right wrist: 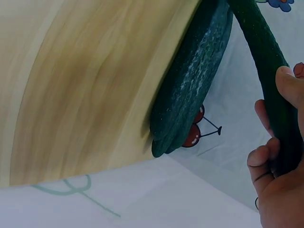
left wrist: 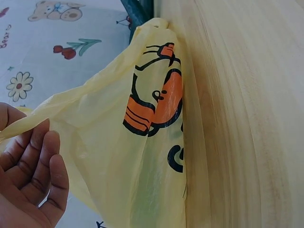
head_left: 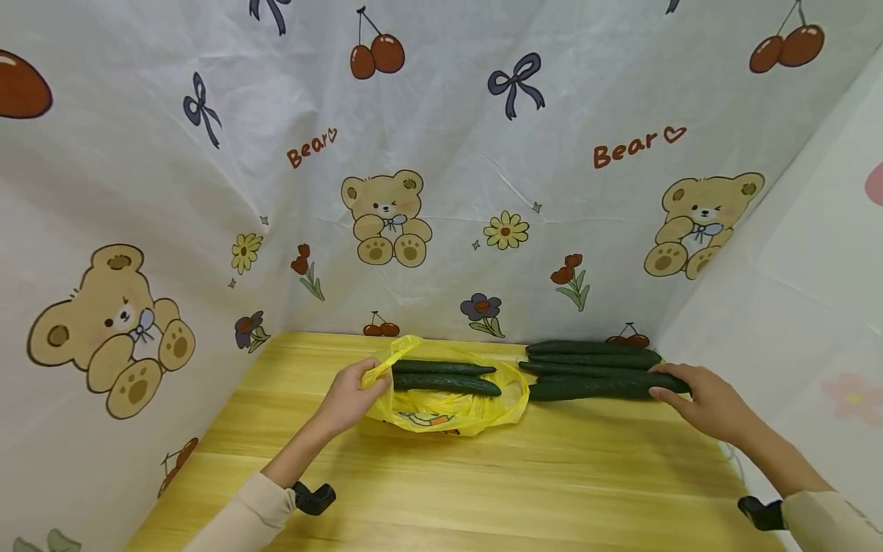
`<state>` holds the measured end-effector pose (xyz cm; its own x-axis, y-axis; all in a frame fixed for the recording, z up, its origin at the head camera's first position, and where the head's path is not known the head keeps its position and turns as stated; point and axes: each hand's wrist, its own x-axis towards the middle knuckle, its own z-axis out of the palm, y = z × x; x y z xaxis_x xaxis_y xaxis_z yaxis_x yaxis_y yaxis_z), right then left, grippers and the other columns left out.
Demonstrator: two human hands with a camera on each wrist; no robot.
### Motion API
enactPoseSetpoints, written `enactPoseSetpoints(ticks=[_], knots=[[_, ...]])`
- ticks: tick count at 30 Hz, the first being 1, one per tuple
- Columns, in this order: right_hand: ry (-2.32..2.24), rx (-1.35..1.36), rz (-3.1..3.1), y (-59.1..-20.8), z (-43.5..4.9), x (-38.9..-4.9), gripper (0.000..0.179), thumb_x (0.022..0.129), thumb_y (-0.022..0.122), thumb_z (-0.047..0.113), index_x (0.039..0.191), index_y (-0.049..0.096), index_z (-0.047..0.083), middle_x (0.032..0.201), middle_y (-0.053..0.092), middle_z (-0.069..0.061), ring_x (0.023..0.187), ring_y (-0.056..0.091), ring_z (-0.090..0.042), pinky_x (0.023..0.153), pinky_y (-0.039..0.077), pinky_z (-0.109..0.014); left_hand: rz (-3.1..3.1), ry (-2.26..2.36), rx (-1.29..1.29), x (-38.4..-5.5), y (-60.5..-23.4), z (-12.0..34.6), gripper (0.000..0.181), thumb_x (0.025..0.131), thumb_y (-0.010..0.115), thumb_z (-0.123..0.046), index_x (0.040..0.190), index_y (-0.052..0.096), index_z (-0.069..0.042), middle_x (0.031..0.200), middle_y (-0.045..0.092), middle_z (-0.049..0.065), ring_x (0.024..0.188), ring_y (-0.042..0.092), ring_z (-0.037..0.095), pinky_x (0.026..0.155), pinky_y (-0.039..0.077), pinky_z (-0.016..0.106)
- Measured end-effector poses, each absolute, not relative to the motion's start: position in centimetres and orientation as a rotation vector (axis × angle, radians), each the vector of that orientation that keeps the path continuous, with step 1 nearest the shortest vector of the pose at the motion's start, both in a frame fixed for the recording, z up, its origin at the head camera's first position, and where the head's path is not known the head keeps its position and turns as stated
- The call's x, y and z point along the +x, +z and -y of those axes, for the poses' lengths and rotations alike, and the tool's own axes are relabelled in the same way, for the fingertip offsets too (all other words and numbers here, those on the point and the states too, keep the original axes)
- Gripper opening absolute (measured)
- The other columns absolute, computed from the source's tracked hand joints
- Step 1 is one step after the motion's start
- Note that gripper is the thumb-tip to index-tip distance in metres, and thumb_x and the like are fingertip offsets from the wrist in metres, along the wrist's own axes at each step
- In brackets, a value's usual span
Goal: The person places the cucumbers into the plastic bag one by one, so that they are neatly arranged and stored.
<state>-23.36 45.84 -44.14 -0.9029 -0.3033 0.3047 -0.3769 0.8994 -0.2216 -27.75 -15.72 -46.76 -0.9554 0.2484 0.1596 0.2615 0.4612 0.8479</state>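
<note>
Left hand (head_left: 353, 397) pinches a yellow bag (head_left: 476, 424), right hand (head_left: 712, 402) grips a cucumber (right wrist: 263, 45) near other cucumbers (right wrist: 190, 71), printed cloth (head_left: 448, 138) close behind.

Noting thin, crinkled, translucent plastic on the yellow bag (left wrist: 111, 142). Seeing bumpy, slightly glossy skin on the cucumbers (right wrist: 194, 76). Recording smooth, wood-grained finish on the tabletop (head_left: 517, 483); creased sheeting on the backdrop (head_left: 455, 153); matt cloth on the sleeves (head_left: 241, 510).

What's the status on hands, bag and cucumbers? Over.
Left hand holds yellow bag by its edge. Right hand grips a cucumber. Two cucumbers visible in bag. Nothing evident in the way.
</note>
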Motion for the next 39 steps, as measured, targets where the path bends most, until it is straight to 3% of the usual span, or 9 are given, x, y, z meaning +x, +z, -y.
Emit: enactPoseSetpoints(ticks=[4, 7, 14, 18, 22, 26, 30, 39], knots=[[0.418, 0.503, 2.755, -43.9, -45.6, -23.3, 0.039, 0.102, 0.075, 0.026, 0.134, 0.07, 0.004, 0.122, 0.077, -0.019, 0.084, 0.059, -0.006, 0.066, 0.045, -0.029, 2.681, -1.561, -0.449, -27.7, -46.9, 15.8, 0.017, 0.109, 0.064, -0.032, 0.102, 0.067, -0.017, 0.06, 0.041, -0.003, 0.043, 0.028, 0.011, 0.043, 0.029, 0.023], [0.421, 0.508, 2.714, -44.0, -45.5, -23.4, 0.039, 0.101, 0.077, 0.024, 0.134, 0.07, 0.005, 0.121, 0.077, -0.02, 0.077, 0.047, 0.002, 0.063, 0.04, -0.027, 2.683, -1.554, -0.438, -27.7, -47.0, 15.9, 0.016, 0.109, 0.064, -0.032, 0.103, 0.068, -0.017, 0.06, 0.041, -0.004, 0.043, 0.028, 0.01, 0.043, 0.028, 0.022], [0.43, 0.452, 2.677, -43.5, -45.7, -23.5, 0.038, 0.102, 0.075, 0.023, 0.135, 0.069, 0.005, 0.124, 0.073, -0.026, 0.071, 0.04, 0.001, 0.061, 0.034, -0.027, 2.689, -1.556, -0.437, -27.7, -47.2, 16.1, 0.019, 0.109, 0.064, -0.034, 0.103, 0.068, -0.016, 0.058, 0.039, -0.003, 0.041, 0.026, 0.007, 0.043, 0.027, 0.023], [0.492, 0.389, 2.672, -43.1, -45.9, -23.5, 0.037, 0.104, 0.073, 0.024, 0.136, 0.067, 0.007, 0.106, 0.072, -0.016, 0.064, 0.036, -0.001, 0.057, 0.029, -0.027, 2.69, -1.558, -0.438, -27.7, -47.2, 16.2, 0.02, 0.109, 0.064, -0.033, 0.102, 0.068, -0.015, 0.06, 0.04, -0.002, 0.041, 0.026, 0.006, 0.043, 0.028, 0.024], [0.573, 0.355, 2.674, -42.7, -45.3, -23.6, 0.037, 0.105, 0.071, 0.025, 0.139, 0.067, 0.01, 0.091, 0.061, -0.005, 0.062, 0.035, -0.004, 0.055, 0.026, -0.028, 2.687, -1.55, -0.441, -27.7, -47.2, 16.3, 0.018, 0.109, 0.064, -0.033, 0.103, 0.067, -0.016, 0.06, 0.04, -0.003, 0.043, 0.027, 0.008, 0.043, 0.029, 0.023], [0.653, 0.355, 2.696, -42.2, -43.8, -24.2, 0.04, 0.107, 0.069, 0.028, 0.142, 0.065, 0.01, 0.112, 0.069, -0.015, 0.063, 0.038, -0.006, 0.058, 0.03, -0.029, 2.676, -1.555, -0.442, -27.8, -47.0, 16.2, 0.017, 0.109, 0.064, -0.033, 0.104, 0.067, -0.018, 0.058, 0.038, -0.004, 0.043, 0.027, 0.01, 0.043, 0.029, 0.023], [0.703, 0.386, 2.731, -41.9, -41.7, -24.9, 0.041, 0.108, 0.067, 0.031, 0.144, 0.063, 0.011, 0.137, 0.067, -0.024, 0.061, 0.043, -0.006, 0.064, 0.037, -0.029, 2.664, -1.564, -0.448, -27.9, -47.0, 16.2, 0.017, 0.109, 0.064, -0.033, 0.103, 0.067, -0.018, 0.059, 0.038, -0.004, 0.044, 0.027, 0.011, 0.043, 0.029, 0.023], [0.738, 0.508, 2.738, -41.7, -36.7, -26.7, 0.042, 0.108, 0.067, 0.03, 0.144, 0.064, 0.008, 0.124, 0.072, -0.019, 0.051, 0.036, -0.006, 0.065, 0.039, -0.029, 2.657, -1.554, -0.466, -28.0, -46.8, 16.1, 0.023, 0.109, 0.064, -0.035, 0.098, 0.062, -0.015, 0.057, 0.032, -0.006, 0.044, 0.024, 0.009, 0.046, 0.028, 0.023]])
